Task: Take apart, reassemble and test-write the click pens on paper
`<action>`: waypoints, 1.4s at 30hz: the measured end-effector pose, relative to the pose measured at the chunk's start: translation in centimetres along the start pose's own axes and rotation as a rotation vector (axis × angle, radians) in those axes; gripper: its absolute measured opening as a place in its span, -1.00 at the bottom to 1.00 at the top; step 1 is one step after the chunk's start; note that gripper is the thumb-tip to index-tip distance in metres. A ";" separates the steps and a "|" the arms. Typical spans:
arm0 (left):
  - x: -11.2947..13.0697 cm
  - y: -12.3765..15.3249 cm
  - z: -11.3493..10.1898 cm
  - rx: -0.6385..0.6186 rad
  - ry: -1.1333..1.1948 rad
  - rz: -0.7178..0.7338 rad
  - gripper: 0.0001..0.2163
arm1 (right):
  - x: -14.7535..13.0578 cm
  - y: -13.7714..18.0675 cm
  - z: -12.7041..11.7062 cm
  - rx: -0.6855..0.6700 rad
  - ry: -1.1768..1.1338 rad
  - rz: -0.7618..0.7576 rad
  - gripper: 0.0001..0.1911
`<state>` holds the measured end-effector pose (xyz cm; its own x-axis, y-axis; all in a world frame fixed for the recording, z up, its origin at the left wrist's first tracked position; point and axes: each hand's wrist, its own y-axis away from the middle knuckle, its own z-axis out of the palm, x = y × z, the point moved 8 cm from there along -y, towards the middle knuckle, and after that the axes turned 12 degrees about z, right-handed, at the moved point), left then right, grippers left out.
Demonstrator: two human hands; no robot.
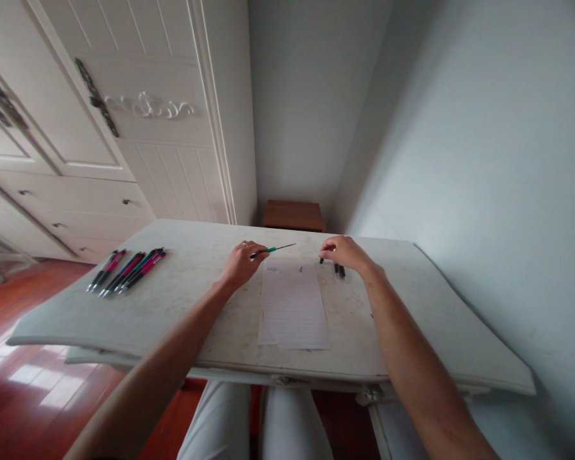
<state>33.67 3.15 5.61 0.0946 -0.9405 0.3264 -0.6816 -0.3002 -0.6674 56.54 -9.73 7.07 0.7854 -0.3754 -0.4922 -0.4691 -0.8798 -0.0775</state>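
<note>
My left hand is closed around a green pen, whose thin tip points right over the top of a lined sheet of paper. My right hand rests at the sheet's upper right corner, fingers curled over a few dark pens lying on the white table; whether it grips one is hidden. Both forearms reach in from below.
Several pink and green pens lie in a row at the table's left side. A white wardrobe with drawers stands to the left, a small brown cabinet beyond the table, a wall close on the right.
</note>
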 end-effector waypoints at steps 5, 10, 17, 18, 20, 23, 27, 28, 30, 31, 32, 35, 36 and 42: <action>0.0 0.0 0.2 -0.022 -0.009 -0.005 -0.85 | 0.6 -0.4 0.3 0.040 -0.082 0.061 -0.91; 0.1 0.0 0.1 -0.025 -0.009 -0.005 -0.84 | 0.7 -0.6 0.6 0.081 -0.039 0.061 -0.93; 0.0 0.1 0.2 -0.025 0.001 -0.001 -0.84 | 0.7 -1.0 1.6 0.076 0.018 0.024 -0.92; 0.0 0.1 0.2 -0.027 0.001 0.000 -0.84 | 0.6 -1.1 1.6 0.084 0.008 0.013 -0.91; 0.1 0.0 0.2 -0.031 -0.002 0.000 -0.84 | 0.4 -1.1 1.5 0.103 -0.010 -0.009 -0.90; 0.2 0.0 0.2 -0.035 -0.004 0.000 -0.85 | 0.0 -1.0 1.4 0.119 -0.027 -0.032 -0.91; 0.3 0.0 0.1 -0.038 0.001 -0.001 -0.85 | -0.2 -0.9 1.3 0.126 -0.037 -0.034 -0.92; 0.3 0.0 0.1 -0.036 0.002 0.001 -0.85 | -0.3 -0.8 1.3 0.131 -0.040 -0.035 -0.91; 0.3 0.0 0.1 -0.033 0.003 0.006 -0.85 | -0.5 -0.8 1.3 0.142 -0.046 -0.043 -0.91; 0.3 0.0 0.2 -0.033 0.003 0.010 -0.85 | -0.6 -0.7 1.3 0.147 -0.048 -0.050 -0.91; 0.2 0.0 0.2 -0.034 0.003 0.013 -0.85 | -0.8 -0.7 1.4 0.151 -0.049 -0.058 -0.91; 0.2 0.1 0.3 -0.032 0.006 0.021 -0.84 | -1.2 -0.6 1.5 0.160 -0.040 -0.067 -0.90; 0.2 0.1 0.3 -0.029 0.007 0.021 -0.84 | -1.3 -0.6 1.5 0.161 -0.033 -0.069 -0.89; 0.3 0.0 0.3 -0.037 0.005 0.004 -0.84 | -1.8 -0.6 2.2 0.154 -0.012 -0.075 -0.80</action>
<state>33.90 2.82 5.55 0.0880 -0.9409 0.3271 -0.7081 -0.2901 -0.6438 54.50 -7.92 6.12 0.8160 -0.3062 -0.4903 -0.4666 -0.8496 -0.2460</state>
